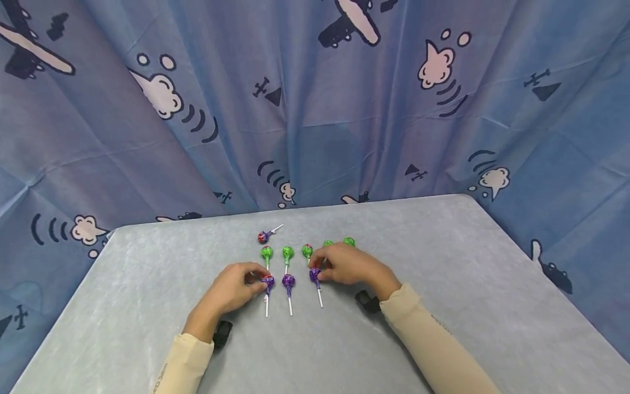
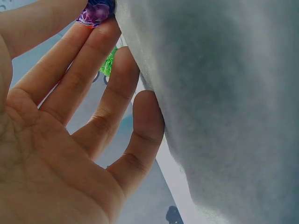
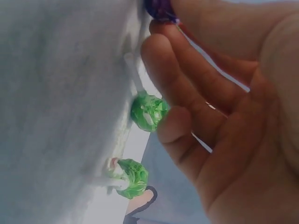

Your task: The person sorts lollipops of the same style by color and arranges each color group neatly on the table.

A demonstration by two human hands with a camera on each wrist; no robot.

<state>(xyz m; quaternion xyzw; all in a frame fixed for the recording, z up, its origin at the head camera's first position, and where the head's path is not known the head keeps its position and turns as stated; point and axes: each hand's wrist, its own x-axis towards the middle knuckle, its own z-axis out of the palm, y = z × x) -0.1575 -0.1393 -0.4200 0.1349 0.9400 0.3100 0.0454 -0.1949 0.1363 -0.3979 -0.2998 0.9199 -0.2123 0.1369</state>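
Observation:
My left hand (image 1: 235,290) pinches the head of a purple lollipop (image 1: 268,281) between thumb and fingers; its white stick points toward me. In the left wrist view that purple wrapper (image 2: 96,13) shows at the top edge, by the fingertips. On the other side, my right hand (image 1: 350,264) holds another purple lollipop (image 1: 315,274) by its head, which the right wrist view shows only in part. Between the two hands a third purple lollipop (image 1: 289,280) lies untouched. Behind this row runs a row of green lollipops (image 1: 287,252), some partly hidden by my right hand.
A red and purple lollipop (image 1: 263,237) lies apart at the back, its stick slanting to the right. Two green lollipops (image 3: 149,112) are close to my right fingers. The grey-white table (image 1: 492,284) ends at a blue patterned curtain (image 1: 325,137).

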